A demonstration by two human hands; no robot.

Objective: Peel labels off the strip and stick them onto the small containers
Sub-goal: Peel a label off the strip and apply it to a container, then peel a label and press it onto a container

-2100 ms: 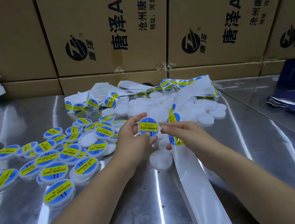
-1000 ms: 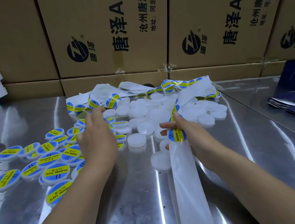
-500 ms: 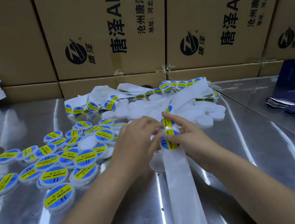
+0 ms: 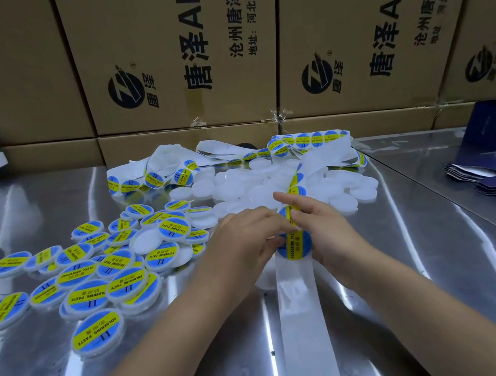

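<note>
Our right hand pinches the strip, our left hand pinches the label by its edge; we should peel slowly, avoiding creases.

Fig. 1. 2 arms of 1 person. Left forearm and right forearm: bare along all the length in view, sleeveless. Left hand and right hand: ungloved, wrists and fingers uncovered throughout.

White strip bears a blue-yellow label; labelled containers lie left
</note>
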